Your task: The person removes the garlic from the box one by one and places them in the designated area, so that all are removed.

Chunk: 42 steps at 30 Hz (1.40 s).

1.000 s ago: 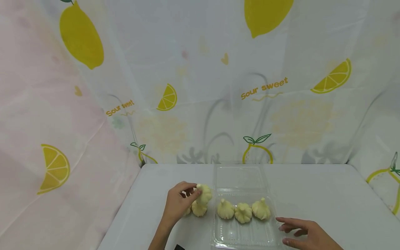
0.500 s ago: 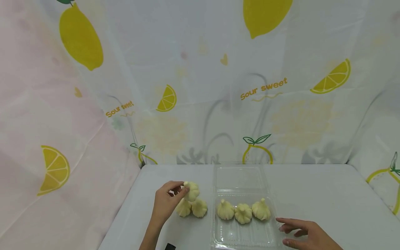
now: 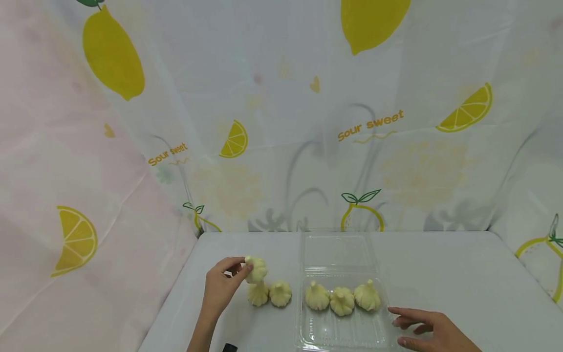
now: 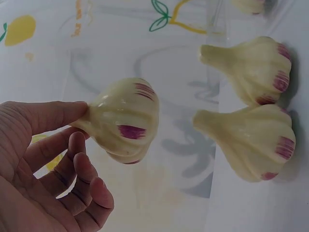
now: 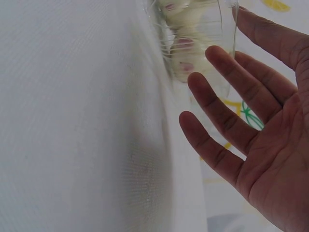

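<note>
My left hand [image 3: 221, 287] pinches a garlic bulb [image 4: 126, 121] by its stem between thumb and index finger, holding it up above the table. The bulb is cream with purple streaks. Just beyond and below it, two more garlic bulbs [image 3: 280, 294] stand side by side on the table. Three garlic bulbs [image 3: 342, 300] sit in a row across the back part of a clear plastic clamshell box [image 3: 343, 335]. Beside that box's right edge is my right hand [image 3: 428, 326], its fingers extended and spread, with nothing held; in the right wrist view its fingertips overlap the box wall.
The box's clear lid [image 3: 337, 252] lies folded back toward the rear of the white table [image 3: 444, 269]. A lemon-patterned curtain [image 3: 281, 122] hangs behind and along the sides. Near the left forearm a small black object [image 3: 229, 347] shows at the bottom edge.
My left hand has moved left with the pinched garlic bulb, away from the box, uncovering the two bulbs on the table. My right hand has stayed beside the box.
</note>
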Each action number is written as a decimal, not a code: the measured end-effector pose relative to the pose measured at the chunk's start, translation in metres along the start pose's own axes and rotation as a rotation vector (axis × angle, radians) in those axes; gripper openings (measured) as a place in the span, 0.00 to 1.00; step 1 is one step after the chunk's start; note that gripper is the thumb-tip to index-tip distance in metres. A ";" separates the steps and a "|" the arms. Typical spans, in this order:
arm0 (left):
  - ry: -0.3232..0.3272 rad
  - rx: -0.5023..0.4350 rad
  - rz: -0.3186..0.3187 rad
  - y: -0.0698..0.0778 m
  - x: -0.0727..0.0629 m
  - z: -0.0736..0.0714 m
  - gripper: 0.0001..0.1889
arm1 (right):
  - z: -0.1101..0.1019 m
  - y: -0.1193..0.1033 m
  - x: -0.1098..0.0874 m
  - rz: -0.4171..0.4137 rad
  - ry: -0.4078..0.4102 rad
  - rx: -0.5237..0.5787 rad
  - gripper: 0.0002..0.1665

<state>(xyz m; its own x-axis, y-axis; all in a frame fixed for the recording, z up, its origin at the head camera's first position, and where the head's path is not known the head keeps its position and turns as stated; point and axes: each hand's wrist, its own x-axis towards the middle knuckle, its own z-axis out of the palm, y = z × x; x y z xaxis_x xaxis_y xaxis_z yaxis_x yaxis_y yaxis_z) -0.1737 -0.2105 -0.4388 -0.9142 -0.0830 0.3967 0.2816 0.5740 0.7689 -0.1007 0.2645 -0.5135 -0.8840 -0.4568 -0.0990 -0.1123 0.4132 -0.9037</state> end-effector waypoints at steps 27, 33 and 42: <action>0.014 0.133 -0.150 -0.037 -0.003 -0.019 0.10 | 0.000 -0.005 0.000 -0.013 -0.001 -0.036 0.32; -0.022 0.162 -0.163 -0.040 -0.005 -0.019 0.10 | 0.000 -0.005 0.000 -0.006 -0.001 -0.040 0.31; -0.053 0.202 -0.198 -0.050 -0.007 -0.018 0.11 | 0.000 -0.005 -0.001 -0.023 0.001 -0.043 0.31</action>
<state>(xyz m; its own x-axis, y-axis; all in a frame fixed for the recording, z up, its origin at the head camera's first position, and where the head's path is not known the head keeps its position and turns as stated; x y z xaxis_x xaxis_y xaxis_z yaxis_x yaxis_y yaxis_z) -0.1766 -0.2533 -0.4710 -0.9611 -0.1697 0.2180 0.0375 0.7018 0.7114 -0.0990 0.2634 -0.5092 -0.8815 -0.4657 -0.0782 -0.1518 0.4362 -0.8869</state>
